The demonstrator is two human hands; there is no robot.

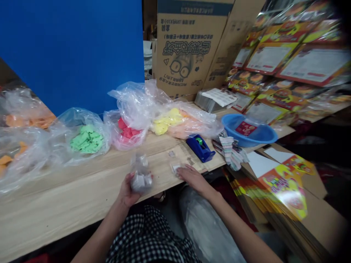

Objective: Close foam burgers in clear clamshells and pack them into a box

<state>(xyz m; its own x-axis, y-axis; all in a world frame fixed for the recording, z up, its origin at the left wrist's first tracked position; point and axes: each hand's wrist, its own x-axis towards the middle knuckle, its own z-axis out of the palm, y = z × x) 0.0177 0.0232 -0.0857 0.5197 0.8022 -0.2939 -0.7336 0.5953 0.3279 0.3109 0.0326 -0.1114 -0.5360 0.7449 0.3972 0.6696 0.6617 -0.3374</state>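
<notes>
My left hand (128, 190) is closed round a small clear plastic bag (140, 174) with pale grey pieces inside, held just over the wooden table's front edge. My right hand (192, 176) lies flat on the table (76, 190), fingers stretched onto a small clear packet (175, 168) that rests beside a printed label. Behind them lie open plastic bags of foam shapes: green (87, 138), red (126, 130) and yellow (164, 122).
A blue tape dispenser (201, 147) sits right of my right hand, striped cloth gloves (230, 152) beyond it, then a blue basin (248, 130). A cardboard box (189, 44) stands at the back. Bags with orange pieces (22, 120) lie far left. Printed cards (285, 182) are stacked lower right.
</notes>
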